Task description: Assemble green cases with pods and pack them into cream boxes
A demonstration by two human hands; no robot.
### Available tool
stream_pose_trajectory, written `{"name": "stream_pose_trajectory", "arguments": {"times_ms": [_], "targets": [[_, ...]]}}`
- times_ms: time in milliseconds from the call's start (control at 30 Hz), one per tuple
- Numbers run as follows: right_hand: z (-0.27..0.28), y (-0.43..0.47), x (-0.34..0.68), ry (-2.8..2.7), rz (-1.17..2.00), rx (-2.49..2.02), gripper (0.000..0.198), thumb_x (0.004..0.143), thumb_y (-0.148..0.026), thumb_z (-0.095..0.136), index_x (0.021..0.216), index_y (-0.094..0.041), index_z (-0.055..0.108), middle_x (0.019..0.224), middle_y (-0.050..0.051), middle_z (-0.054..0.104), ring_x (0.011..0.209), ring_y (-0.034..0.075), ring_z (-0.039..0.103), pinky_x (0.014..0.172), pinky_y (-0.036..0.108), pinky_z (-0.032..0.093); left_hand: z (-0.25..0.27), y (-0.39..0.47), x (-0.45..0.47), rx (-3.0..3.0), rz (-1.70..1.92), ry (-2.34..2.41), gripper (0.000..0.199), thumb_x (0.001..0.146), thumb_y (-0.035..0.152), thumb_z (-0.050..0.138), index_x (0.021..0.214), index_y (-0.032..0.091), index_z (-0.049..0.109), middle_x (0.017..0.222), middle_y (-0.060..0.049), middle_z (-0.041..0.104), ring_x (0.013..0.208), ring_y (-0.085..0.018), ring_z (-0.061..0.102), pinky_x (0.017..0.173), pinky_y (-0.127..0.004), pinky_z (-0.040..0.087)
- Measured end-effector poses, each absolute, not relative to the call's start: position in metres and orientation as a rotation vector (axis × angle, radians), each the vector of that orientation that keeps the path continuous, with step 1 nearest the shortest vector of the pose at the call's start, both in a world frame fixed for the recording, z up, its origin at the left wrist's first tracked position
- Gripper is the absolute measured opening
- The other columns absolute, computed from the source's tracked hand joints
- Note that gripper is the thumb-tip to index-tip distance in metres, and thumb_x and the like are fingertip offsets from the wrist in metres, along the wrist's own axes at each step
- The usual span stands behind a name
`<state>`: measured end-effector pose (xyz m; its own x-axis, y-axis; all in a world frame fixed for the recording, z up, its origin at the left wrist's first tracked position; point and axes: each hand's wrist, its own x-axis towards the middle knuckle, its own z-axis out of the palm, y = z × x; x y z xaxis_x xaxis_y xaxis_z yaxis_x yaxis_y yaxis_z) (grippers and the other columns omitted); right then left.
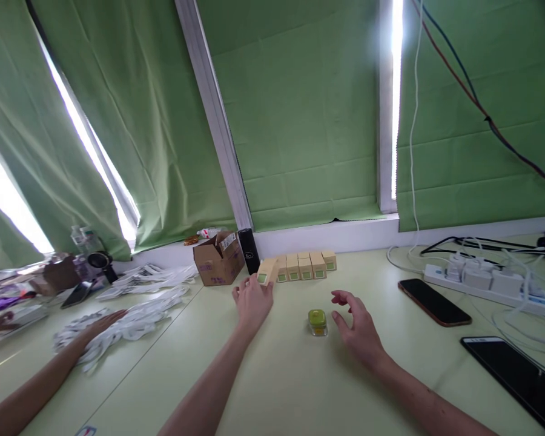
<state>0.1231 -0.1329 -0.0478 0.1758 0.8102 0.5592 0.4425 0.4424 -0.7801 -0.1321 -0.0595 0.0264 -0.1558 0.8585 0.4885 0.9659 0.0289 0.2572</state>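
My left hand grips a small tan box with a green-and-white label, at the left end of a row of several like boxes. The held box is tilted against the others. My right hand is open, thumb and fingers apart, with nothing between them. Just left of its fingertips, a small clear glass jar with a green lid stands upright on the pale table; a gap separates it from the hand.
Behind my left hand stand a brown cardboard box and a black cylinder. At right lie two phones and a white power strip with cables. A co-worker's hand rests on white strips at left.
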Motion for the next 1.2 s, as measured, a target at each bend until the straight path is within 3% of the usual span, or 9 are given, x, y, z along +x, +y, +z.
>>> {"name": "stream_pose_trajectory", "arguments": {"times_ms": [233,333,533,667,800,967,1200], "targets": [[-0.034,-0.145,0.112,-1.454,0.411,-1.118,0.042,0.094,-0.050,0.061,0.128,-0.025,0.060,0.119,0.010,0.070,0.109,0.029,0.064,0.095,0.049,0.052,0.025,-0.117,-0.073,-2.048,-1.100,-1.300,0.047,0.096,0.033,0.059,0.137,0.012,0.049,0.137,-0.021,0.066,0.137,-0.036,0.049,0.109,-0.053,0.029],[-0.032,-0.147,0.110,-1.452,0.417,-1.107,0.047,0.093,-0.052,0.063,0.132,-0.026,0.056,0.121,0.009,0.069,0.107,0.029,0.064,0.094,0.048,0.053,0.020,-0.131,-0.060,-2.109,-1.100,-1.151,0.060,0.093,0.033,0.064,0.145,0.012,0.042,0.139,-0.019,0.064,0.137,-0.036,0.050,0.110,-0.052,0.030],[-0.036,-0.148,0.109,-1.427,0.398,-1.118,0.039,0.092,-0.050,0.064,0.120,-0.024,0.057,0.111,0.009,0.070,0.100,0.028,0.063,0.087,0.044,0.054,0.005,-0.140,-0.056,-2.207,-1.156,-0.967,0.066,0.091,0.022,0.063,0.150,0.015,0.036,0.145,-0.018,0.060,0.141,-0.035,0.047,0.110,-0.051,0.031],[-0.034,-0.148,0.113,-1.422,0.347,-1.062,0.040,0.093,-0.046,0.064,0.125,-0.023,0.054,0.114,0.011,0.069,0.104,0.030,0.063,0.086,0.044,0.055,-0.001,-0.139,-0.065,-2.341,-1.205,-0.889,0.064,0.090,0.016,0.061,0.149,0.017,0.036,0.151,-0.018,0.056,0.146,-0.035,0.040,0.110,-0.054,0.033],[-0.027,-0.150,0.121,-1.515,0.174,-0.936,0.041,0.093,-0.033,0.062,0.132,-0.025,0.052,0.126,0.013,0.065,0.117,0.032,0.061,0.095,0.050,0.054,-0.005,-0.134,-0.073,-2.351,-1.327,-0.829,0.046,0.092,0.005,0.051,0.135,0.021,0.045,0.152,-0.015,0.056,0.146,-0.031,0.038,0.110,-0.056,0.036],[-0.020,-0.153,0.128,-1.675,-0.120,-0.803,0.053,0.091,-0.017,0.055,0.142,-0.030,0.048,0.136,0.011,0.064,0.129,0.033,0.058,0.105,0.057,0.048,-0.008,-0.127,-0.079,-2.292,-1.406,-0.797,0.033,0.095,0.006,0.050,0.123,0.024,0.048,0.145,-0.014,0.062,0.139,-0.031,0.042,0.107,-0.056,0.041],[-0.018,-0.156,0.127,-1.755,-0.255,-0.732,0.051,0.094,-0.009,0.049,0.139,-0.031,0.054,0.140,0.011,0.064,0.128,0.030,0.061,0.103,0.056,0.051,-0.011,-0.122,-0.079,-2.216,-1.437,-0.714,0.047,0.093,0.011,0.060,0.134,0.023,0.042,0.138,-0.019,0.064,0.128,-0.030,0.056,0.104,-0.055,0.043]]}}
